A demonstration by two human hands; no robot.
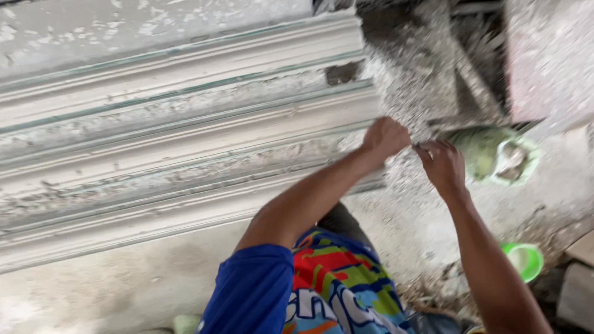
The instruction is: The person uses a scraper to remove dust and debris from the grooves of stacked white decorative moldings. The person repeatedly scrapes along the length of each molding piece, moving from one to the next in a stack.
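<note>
A green bucket (495,158), caked with grey plaster inside, lies at 3 o'clock of both hands. The left hand (385,136) is fisted at the end of the white moulding (173,142), whose long axis runs 9 to 3. The right hand (442,164) pinches something unclear. A small green bowl (525,258) sits at 4 o'clock.

Green bowl (525,260) sits on the dusty floor (427,229) at lower right, beside pale stone blocks (578,291). Further up lies a green plaster-caked container (495,154), possibly a bucket on its side; view blurred. Dark timber pieces (470,68) lie above it.
</note>
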